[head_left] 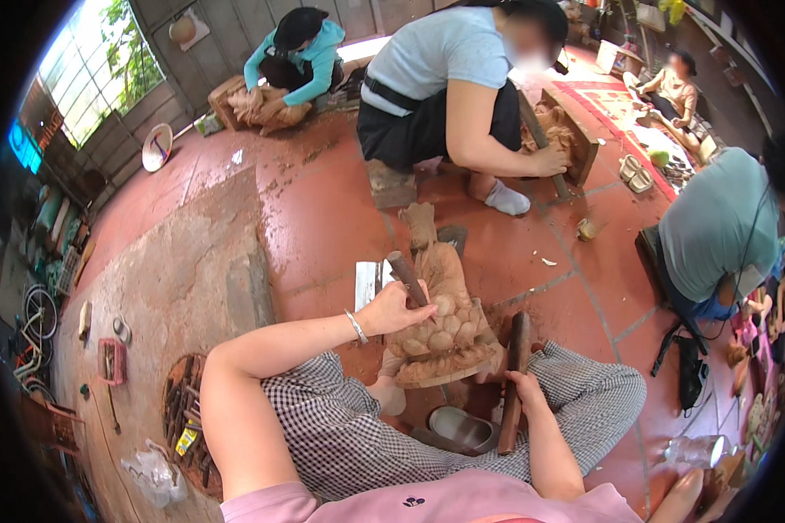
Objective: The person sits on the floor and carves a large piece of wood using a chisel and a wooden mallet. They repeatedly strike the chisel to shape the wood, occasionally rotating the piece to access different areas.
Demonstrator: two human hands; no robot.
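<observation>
My left hand [389, 309], a bangle at its wrist, is closed around a dark wooden-handled chisel [405, 272]. The chisel slants down onto a wood carving [453, 288] with rounded, fruit-like lumps. This carving lies between my crossed legs, its wider, curved end toward me. In my right hand [526, 391] is a long, dark wooden bar used like a mallet [518, 342], gripped near its lower half and held to the right of the carving, apart from the chisel. The chisel's tip is too small to make out clearly against the wood.
A person [445, 87] works on another carving [556, 131] ahead, another crouches at far left, and others sit at right. A basket of tools [183, 410] stands at my left. A grey sandal [462, 427] lies before me; a clear plastic jar [696, 451] is at right.
</observation>
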